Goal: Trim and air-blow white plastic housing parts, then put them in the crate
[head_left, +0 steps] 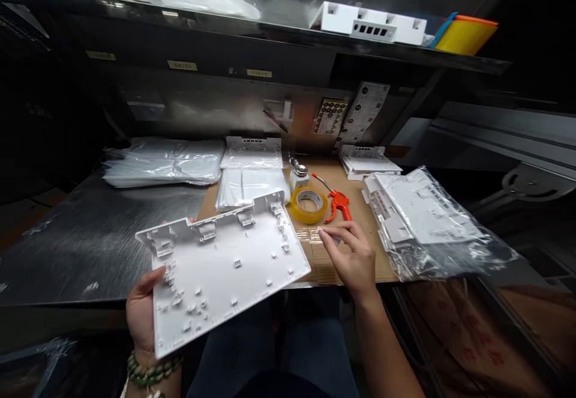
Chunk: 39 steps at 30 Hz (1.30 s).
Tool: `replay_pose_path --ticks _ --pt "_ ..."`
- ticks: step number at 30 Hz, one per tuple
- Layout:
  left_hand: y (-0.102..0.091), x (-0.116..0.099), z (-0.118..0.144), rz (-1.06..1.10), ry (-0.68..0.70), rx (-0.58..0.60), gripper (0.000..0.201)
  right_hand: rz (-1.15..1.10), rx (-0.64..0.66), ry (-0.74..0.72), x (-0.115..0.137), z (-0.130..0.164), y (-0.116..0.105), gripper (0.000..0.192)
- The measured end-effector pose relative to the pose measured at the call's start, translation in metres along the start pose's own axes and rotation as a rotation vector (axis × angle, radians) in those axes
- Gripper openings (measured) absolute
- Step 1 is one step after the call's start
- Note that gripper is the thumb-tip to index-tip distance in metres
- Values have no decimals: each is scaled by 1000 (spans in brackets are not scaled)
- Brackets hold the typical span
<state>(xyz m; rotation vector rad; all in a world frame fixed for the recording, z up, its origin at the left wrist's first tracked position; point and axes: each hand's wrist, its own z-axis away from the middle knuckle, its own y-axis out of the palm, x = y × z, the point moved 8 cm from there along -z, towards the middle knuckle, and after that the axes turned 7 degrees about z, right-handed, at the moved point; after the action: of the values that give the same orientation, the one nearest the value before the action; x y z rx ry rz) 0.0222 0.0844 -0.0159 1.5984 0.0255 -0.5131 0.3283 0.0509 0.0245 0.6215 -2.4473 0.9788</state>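
My left hand (144, 308) grips a white plastic housing panel (225, 290) by its left edge, thumb on the inner face and the other fingers mostly hidden behind. The panel is tilted, showing clips and posts on its inside. To the right of it, my right hand (353, 257) is raised over the cardboard, thumb and forefinger pinched together around a tiny whitish bit too small to name. Beyond that hand lie an orange air blow gun (338, 201) and a roll of yellow tape (309, 205). A small bottle with a metal cap (299, 176) stands behind the tape.
Stacked clear plastic bags (164, 161) lie at the back left. White housings in plastic wrap (432, 212) sit at the right, another white housing (369, 161) behind them. Overhead, a metal shelf (279, 26) carries a white part (373, 23) and a yellow container (465, 35).
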Motion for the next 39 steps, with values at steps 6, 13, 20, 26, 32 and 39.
replay_pose_path --ticks 6,13,20,26,32,39 --pt "10 30 11 16 -131 58 61 -165 -54 19 28 -31 -4 11" --pt "18 45 14 25 -144 111 68 -171 -92 53 21 -30 6 11" --pt "7 46 9 31 -3 -58 64 -132 -100 133 -4 -34 -2 10" --pt "29 61 0 -182 194 -252 54 -387 -6 -91 86 -44 -7 10" --pt "58 77 -14 -257 216 -178 50 -449 -8 -210 135 -46 -6 16" --pt "61 76 -15 -323 298 -151 46 -381 -70 -224 126 -46 -6 16"
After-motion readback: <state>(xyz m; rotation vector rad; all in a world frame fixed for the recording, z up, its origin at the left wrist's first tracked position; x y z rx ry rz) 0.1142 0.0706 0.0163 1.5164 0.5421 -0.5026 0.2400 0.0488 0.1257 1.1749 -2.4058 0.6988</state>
